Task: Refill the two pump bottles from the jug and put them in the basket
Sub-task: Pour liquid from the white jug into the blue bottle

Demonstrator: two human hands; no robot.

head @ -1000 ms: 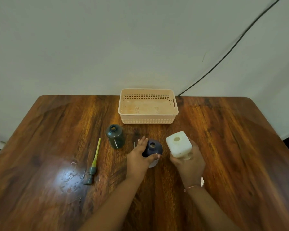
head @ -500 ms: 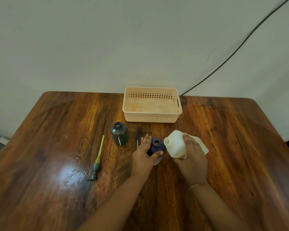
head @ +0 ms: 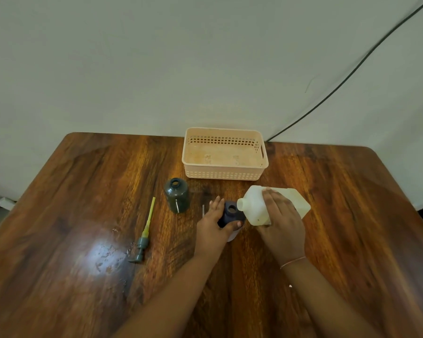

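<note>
Nearest the camera, two bare forearms reaching up over the wooden table (head: 352,215), a thin bracelet (head: 292,262) on the right wrist. Left of the blue bottle and nearer the camera, a green pump head (head: 139,250) with a yellow tube lying flat beside a patch of droplets. Left hand (head: 211,230) wrapped around the blue bottle (head: 231,213), fingers closed on its left side, thumb pressed on its near side, holding it upright with the neck open. Just left of the blue bottle, past the left fingers, a thin pale stick (head: 203,211) on the wood, hard to identify. Right hand (head: 282,220) clamped over the white jug (head: 266,203), fingers curled across its top; jug tipped sideways, spout just at the right edge of the blue bottle's mouth; any flow of liquid not discernible. Farther back and left of the blue bottle, a green bottle (head: 176,195) standing upright, uncapped, apart from both hands. Beyond the blue bottle, near the table's far edge, a peach basket (head: 224,175) with nothing in it. Behind, a pale wall with a dark cable (head: 352,74) running diagonally down toward the basket's right.
</note>
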